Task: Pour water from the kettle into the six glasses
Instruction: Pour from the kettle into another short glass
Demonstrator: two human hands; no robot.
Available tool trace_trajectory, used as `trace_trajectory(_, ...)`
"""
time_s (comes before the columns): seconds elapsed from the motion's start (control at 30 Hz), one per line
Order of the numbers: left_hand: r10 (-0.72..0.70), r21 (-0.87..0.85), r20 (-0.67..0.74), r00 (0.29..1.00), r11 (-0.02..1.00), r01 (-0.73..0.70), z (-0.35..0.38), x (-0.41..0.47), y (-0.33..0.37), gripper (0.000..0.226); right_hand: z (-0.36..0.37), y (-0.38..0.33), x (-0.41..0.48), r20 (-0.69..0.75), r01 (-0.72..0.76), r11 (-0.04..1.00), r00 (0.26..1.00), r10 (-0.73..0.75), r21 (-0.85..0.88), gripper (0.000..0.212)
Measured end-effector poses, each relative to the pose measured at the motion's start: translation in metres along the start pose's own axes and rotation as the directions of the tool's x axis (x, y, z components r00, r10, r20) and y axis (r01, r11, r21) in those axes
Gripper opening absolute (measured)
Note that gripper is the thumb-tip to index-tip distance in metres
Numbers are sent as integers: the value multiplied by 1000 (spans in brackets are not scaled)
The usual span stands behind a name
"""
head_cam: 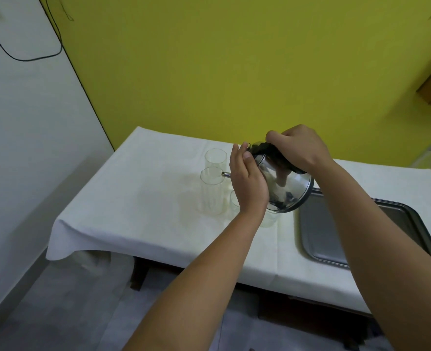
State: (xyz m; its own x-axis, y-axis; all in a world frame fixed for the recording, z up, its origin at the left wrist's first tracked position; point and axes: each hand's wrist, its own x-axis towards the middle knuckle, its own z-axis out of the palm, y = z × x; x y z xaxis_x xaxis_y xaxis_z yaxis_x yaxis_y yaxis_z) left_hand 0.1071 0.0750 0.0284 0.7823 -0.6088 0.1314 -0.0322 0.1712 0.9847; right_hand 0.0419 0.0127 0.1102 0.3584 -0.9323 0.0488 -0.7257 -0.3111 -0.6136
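Observation:
A shiny steel kettle (282, 183) hangs tilted to the left above the table, its thin spout (225, 175) over the rim of a tall clear glass (213, 191). My right hand (300, 148) grips the kettle's black handle from above. My left hand (247, 181) presses flat against the kettle's left side and lid. A second tall glass (215, 157) stands just behind the first. Two more glasses (234, 202) (268, 219) stand partly hidden behind my left wrist and under the kettle. Other glasses are not visible.
A white cloth (138, 219) covers the low table, which stands against a yellow wall. A steel tray (336, 236) lies at the table's right end, under my right forearm. A faint damp stain marks the cloth left of the glasses.

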Motion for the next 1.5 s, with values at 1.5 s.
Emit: trace_trajectory(1.5, -23, -12, -193, 981, 1000, 21, 24, 17, -3, 40, -3, -8, 48, 112, 187, 977, 978, -175, -102, 46)
